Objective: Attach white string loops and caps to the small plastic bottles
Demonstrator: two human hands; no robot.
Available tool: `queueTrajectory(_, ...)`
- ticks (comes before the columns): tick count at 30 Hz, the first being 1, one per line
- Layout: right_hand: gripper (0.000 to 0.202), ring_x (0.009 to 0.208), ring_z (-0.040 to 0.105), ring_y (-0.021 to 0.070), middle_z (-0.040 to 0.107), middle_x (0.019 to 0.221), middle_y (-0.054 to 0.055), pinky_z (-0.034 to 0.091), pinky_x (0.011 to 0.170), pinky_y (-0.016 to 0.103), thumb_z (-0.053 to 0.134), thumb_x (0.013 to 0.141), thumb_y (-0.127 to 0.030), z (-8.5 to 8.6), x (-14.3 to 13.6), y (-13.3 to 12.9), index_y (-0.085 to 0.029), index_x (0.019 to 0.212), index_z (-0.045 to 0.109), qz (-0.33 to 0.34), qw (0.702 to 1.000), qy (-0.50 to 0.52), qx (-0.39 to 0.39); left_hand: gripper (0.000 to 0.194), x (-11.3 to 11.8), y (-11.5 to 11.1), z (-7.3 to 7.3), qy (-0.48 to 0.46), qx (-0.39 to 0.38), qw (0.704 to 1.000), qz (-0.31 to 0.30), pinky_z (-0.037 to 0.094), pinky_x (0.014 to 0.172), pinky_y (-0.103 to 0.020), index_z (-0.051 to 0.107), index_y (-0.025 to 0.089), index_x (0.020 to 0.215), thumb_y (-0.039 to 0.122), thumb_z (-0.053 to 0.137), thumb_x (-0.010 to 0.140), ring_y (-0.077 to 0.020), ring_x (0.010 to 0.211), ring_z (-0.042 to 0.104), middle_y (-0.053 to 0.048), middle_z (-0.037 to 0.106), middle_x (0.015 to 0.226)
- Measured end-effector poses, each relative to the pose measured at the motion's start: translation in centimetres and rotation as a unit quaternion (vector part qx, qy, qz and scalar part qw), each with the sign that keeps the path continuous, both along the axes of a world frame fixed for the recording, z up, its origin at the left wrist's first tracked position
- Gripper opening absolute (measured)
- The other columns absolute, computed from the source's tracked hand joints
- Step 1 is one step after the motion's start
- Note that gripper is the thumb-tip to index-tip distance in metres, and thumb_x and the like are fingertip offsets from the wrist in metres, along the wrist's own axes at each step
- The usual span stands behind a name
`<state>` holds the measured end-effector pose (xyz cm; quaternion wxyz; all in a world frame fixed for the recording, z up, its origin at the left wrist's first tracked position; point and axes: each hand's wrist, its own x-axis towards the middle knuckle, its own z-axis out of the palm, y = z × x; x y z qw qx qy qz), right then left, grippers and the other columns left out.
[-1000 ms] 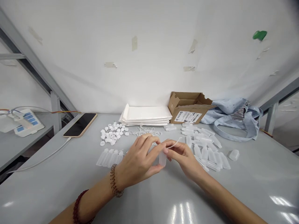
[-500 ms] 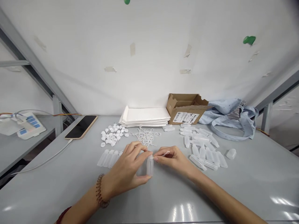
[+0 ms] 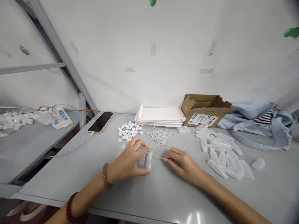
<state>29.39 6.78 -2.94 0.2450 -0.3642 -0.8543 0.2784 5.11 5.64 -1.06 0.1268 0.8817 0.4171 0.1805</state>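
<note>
A small translucent plastic bottle [image 3: 149,162] is held on its side edge of the grip by my left hand [image 3: 129,161], fingers at its neck and thumb near its base. From the bottle's neck a thin white cord [image 3: 158,156] runs out to my right hand [image 3: 183,163], which pinches its far end between thumb and fingers. Beyond my hands lie a tangle of white looped cords [image 3: 160,137] and a heap of small white caps [image 3: 128,131]. More bottles [image 3: 120,150] lie behind my left hand, mostly hidden by it.
Loose translucent bottles [image 3: 221,157] are spread on the right of the grey table. White padded envelopes [image 3: 161,115], an open cardboard box [image 3: 205,113] and a light blue cloth bag [image 3: 247,116] stand along the wall. A charging phone [image 3: 101,122] lies at the left.
My right hand has drawn away from the bottle to the right, and the cord now stretches between them. My left hand keeps its hold. The camera view has turned left.
</note>
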Motion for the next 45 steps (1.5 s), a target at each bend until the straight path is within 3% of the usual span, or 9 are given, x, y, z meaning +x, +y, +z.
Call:
queueTrajectory(7,0.026,0.074,0.056,0.0182,0.060,0.084,0.008,0.047,0.065,0.032,0.038,0.093,-0.026,-0.7,0.1,0.4,-0.020,0.090,0.064,-0.007,0.997,-0.039,0.062,0.048,-0.2,0.9,-0.5,0.012,-0.010,1.000,-0.020,0.039,0.095,-0.046,0.056,0.019,0.110,0.030,0.071,0.066,-0.0274,0.111,0.040,-0.008,0.053,0.109)
queueTrajectory(16,0.026,0.078,0.058,0.0194,0.061,0.088,0.009,0.050,0.069,0.035,0.039,0.093,-0.026,-1.7,-0.5,0.8,-0.021,0.098,0.065,-0.012,0.998,-0.021,0.060,0.044,-0.8,1.0,0.0,0.038,-0.014,0.999,-0.026,0.038,0.097,-0.050,0.058,0.021,0.109,0.032,0.069,0.069,-0.0326,0.124,0.033,-0.009,0.054,0.114)
queueTrajectory(22,0.026,0.082,0.060,0.0209,0.062,0.092,0.010,0.051,0.070,0.036,0.041,0.092,-0.025,-0.8,0.1,1.0,-0.020,0.107,0.061,-0.046,0.996,-0.006,0.074,0.043,-0.9,1.2,0.0,0.053,-0.022,0.998,-0.031,0.038,0.097,-0.051,0.057,0.020,0.109,0.032,0.068,0.069,-0.0335,0.124,0.033,-0.010,0.053,0.115)
queueTrajectory(32,0.018,0.065,0.055,0.0166,0.060,0.078,0.006,0.046,0.055,0.029,0.044,0.091,-0.027,0.5,1.7,1.8,-0.021,0.094,0.061,-0.142,0.979,0.057,0.131,0.043,-0.9,1.2,-0.1,0.044,-0.018,0.998,-0.039,0.040,0.095,-0.047,0.058,0.021,0.109,0.032,0.068,0.069,-0.0320,0.122,0.037,-0.009,0.055,0.113)
queueTrajectory(38,0.018,0.065,0.054,0.0169,0.058,0.073,0.006,0.039,0.044,0.025,0.044,0.091,-0.028,2.0,2.7,1.9,-0.020,0.090,0.060,-0.187,0.967,0.051,0.164,0.063,-0.8,1.4,0.6,0.030,-0.011,0.998,-0.052,0.043,0.091,-0.043,0.052,0.020,0.120,0.051,0.068,0.068,-0.0309,0.118,0.041,-0.011,0.056,0.114)
queueTrajectory(41,0.019,0.065,0.054,0.0174,0.059,0.073,0.006,0.042,0.048,0.027,0.046,0.090,-0.030,3.0,4.2,2.2,-0.020,0.091,0.061,-0.209,0.966,0.025,0.153,0.045,0.7,2.1,1.5,0.007,-0.005,1.000,-0.025,0.044,0.086,-0.038,0.053,0.019,0.115,0.045,0.059,0.080,-0.0254,0.108,0.048,-0.009,0.059,0.107)
queueTrajectory(43,0.019,0.064,0.056,0.0174,0.063,0.074,0.005,0.043,0.053,0.028,0.047,0.088,-0.031,3.4,5.6,2.6,-0.020,0.090,0.062,-0.210,0.970,-0.014,0.125,0.024,2.3,2.9,2.0,0.012,-0.007,1.000,0.010,0.045,0.081,-0.034,0.058,0.018,0.103,0.033,0.051,0.086,-0.0224,0.098,0.052,-0.007,0.062,0.097)
queueTrajectory(45,0.018,0.063,0.057,0.0176,0.065,0.073,0.004,0.043,0.056,0.030,0.048,0.087,-0.031,3.7,7.1,3.0,-0.020,0.088,0.063,-0.215,0.970,-0.059,0.101,0.015,4.2,3.8,2.2,0.051,-0.029,0.997,0.046,0.045,0.074,-0.030,0.060,0.018,0.087,0.025,0.047,0.086,-0.0208,0.089,0.056,-0.005,0.064,0.085)
